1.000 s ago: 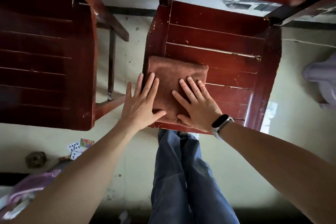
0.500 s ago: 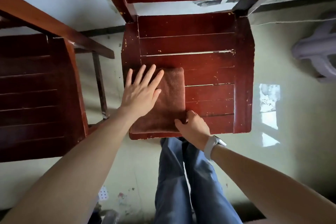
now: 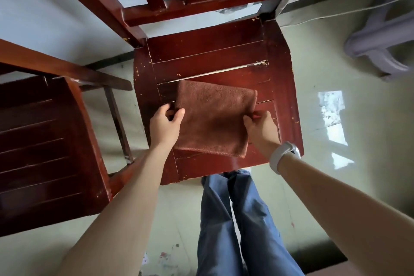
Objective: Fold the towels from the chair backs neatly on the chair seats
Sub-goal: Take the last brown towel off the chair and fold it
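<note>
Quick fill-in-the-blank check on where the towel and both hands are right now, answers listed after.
1. The folded brown towel lies on the ____ of the red wooden chair.
2. The left hand grips the towel's ____ edge.
3. The right hand has a white ____ at its wrist.

Missing words: seat; left; band

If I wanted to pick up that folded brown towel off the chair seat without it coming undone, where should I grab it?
Probably by its two short side edges, one from each side, as the left hand and right hand pinch the folded brown towel now. It lies flat on the chair seat, so gripping both sides should keep the layers together.
</note>
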